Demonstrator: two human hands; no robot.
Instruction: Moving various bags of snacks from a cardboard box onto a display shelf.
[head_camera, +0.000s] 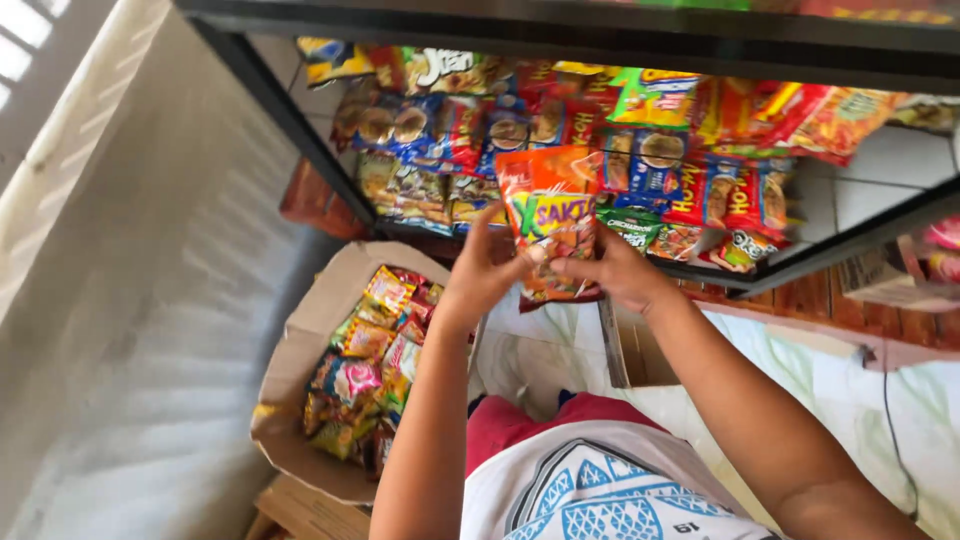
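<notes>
dark shelf | 2 hands | orange snack packet held

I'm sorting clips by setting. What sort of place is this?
Probably a small shop or snack stall being stocked. A dark metal shelf is crowded with snack packets, an open cardboard box holds more, and both hands, left hand and right hand, hold an orange packet.

Dark metal shelf loaded with rows of colourful snack packets, open cardboard box apparently on the floor
</notes>
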